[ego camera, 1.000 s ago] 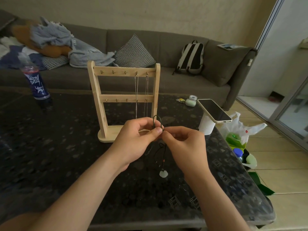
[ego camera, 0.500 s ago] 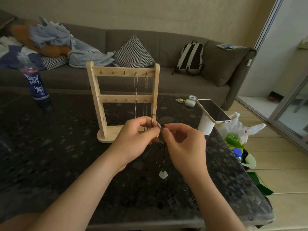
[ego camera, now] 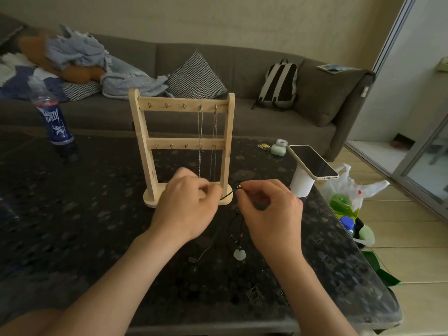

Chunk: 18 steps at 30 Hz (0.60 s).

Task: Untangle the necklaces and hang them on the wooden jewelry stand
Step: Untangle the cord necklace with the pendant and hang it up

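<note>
Dark speckled table [ego camera: 97, 214], grey sofa [ego camera: 242, 66] behind. Two thin metal chains [ego camera: 200, 141] already hung on pale wooden jewelry stand [ego camera: 181, 144]. Black cord necklace with pale green pendant [ego camera: 239, 254] pinched between curled left hand [ego camera: 186, 207] and right hand [ego camera: 269, 209], before stand base; untangling and hanging judged outstanding

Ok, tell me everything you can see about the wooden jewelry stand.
The wooden jewelry stand is pale wood: two uprights, two crossbars, each with five small hooks, on a rounded flat base. It stands upright on the dark table. Two thin chains hang from the two rightmost top hooks; the other hooks look bare. The left hand, in front, hides part of the base; whether it touches cannot be told.
</note>
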Available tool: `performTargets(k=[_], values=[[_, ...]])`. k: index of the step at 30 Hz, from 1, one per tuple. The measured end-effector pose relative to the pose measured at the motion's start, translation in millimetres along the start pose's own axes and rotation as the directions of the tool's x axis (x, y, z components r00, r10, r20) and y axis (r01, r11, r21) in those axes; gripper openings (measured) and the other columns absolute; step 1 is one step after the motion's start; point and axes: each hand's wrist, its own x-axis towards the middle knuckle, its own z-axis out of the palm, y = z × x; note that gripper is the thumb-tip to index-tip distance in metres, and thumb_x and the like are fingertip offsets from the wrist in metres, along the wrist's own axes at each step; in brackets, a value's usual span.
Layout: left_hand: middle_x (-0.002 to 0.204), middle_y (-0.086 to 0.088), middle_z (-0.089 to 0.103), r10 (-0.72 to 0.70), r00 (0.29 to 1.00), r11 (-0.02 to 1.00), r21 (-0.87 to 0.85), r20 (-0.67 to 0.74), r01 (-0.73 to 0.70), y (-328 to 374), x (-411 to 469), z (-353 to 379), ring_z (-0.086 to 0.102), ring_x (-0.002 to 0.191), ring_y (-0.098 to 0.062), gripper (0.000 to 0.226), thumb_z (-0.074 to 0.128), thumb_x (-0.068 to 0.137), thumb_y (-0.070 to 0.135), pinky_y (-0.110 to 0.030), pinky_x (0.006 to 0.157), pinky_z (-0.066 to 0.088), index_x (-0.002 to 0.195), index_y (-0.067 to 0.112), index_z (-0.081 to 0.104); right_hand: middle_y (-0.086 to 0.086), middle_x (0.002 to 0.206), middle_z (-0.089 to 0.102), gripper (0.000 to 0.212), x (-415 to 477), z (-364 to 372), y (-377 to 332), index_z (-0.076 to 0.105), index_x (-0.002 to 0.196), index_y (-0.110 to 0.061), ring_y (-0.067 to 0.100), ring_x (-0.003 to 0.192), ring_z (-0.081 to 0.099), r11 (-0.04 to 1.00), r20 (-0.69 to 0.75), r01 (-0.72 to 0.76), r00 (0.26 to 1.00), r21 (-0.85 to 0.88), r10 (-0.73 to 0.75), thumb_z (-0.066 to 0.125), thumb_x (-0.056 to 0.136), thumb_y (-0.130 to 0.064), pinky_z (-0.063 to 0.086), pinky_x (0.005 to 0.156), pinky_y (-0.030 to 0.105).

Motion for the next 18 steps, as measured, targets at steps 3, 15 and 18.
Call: performTargets(k=[3, 15, 18], values=[[0.098, 0.017, 0.076, 0.112, 0.990, 0.943, -0.322, 0.090, -0.078, 3.1, 2.1, 2.1, 0.069, 0.098, 0.001, 0.015, 0.065, 0.102, 0.032, -0.024, 0.088, 0.054, 0.103, 0.031, 0.080, -0.015, 0.092, 0.071, 0.015, -0.5, -0.7, -0.7, 0.082, 0.099, -0.025, 0.002, 0.090, 0.068, 1.000, 0.000, 0.014, 1.000, -0.009, -0.014, 0.085, 0.088, -0.015, 0.051, 0.077, 0.007], [0.088, 0.009, 0.081, 0.047, 0.983, 0.872, -0.488, 0.177, 0.047, 9.2, -2.6, 1.2, 0.078, 0.086, -0.008, 0.012, 0.076, 0.096, 0.016, -0.037, 0.090, 0.065, 0.101, 0.025, 0.082, -0.010, 0.092, 0.075, 0.012, -2.1, -3.1, 2.4, 0.085, 0.103, -0.020, 0.000, 0.078, 0.069, 0.976, 0.017, 0.181, 0.983, -0.122, -0.181, 0.081, 0.092, -0.017, 0.055, 0.076, 0.012], [0.085, 0.009, 0.081, 0.014, 0.983, 0.877, -0.475, 0.186, 0.078, 8.2, -2.7, 1.3, 0.078, 0.080, -0.009, 0.008, 0.078, 0.094, 0.019, -0.035, 0.088, 0.065, 0.097, 0.024, 0.084, -0.007, 0.094, 0.077, 0.014, -3.0, -1.9, 5.9, 0.084, 0.108, -0.018, 0.005, 0.076, 0.069, 0.953, 0.042, 0.235, 0.972, -0.193, -0.231, 0.080, 0.094, -0.017, 0.059, 0.071, 0.023]])
